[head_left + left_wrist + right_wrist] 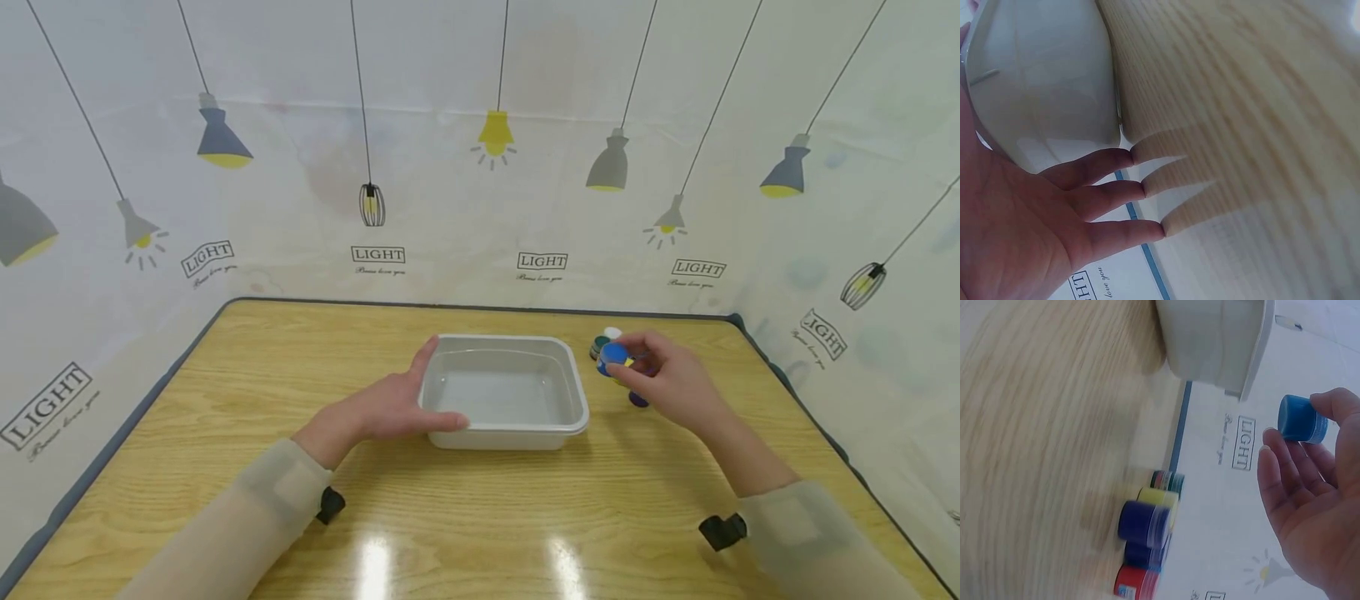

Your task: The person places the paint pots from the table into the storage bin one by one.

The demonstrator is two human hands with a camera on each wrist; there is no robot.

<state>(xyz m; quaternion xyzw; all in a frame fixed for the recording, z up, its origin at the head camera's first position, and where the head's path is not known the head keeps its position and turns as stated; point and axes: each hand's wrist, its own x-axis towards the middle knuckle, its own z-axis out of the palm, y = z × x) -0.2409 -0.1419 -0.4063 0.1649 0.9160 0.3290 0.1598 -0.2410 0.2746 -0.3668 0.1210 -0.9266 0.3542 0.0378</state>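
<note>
A white rectangular plastic tub (495, 392) stands on the table with nothing in it. My left hand (390, 404) spans its left end, thumb along the front rim and index finger by the far corner. In the left wrist view three spread fingers (1125, 236) extend straight, tips on the tabletop beside the tub wall (1047, 87). To the right of the tub, my right hand (667, 375) pinches a small blue paint jar (613, 357) between thumb and fingers. The right wrist view shows this jar (1300, 419) raised above the table.
More paint jars stand beyond and below the right hand: green (1167, 481), yellow (1159, 499), dark blue (1141, 523), another blue (1143, 553) and red (1134, 582). A white-topped one (612, 332) shows at the back. Walls printed with lamps surround the wooden table (465, 517).
</note>
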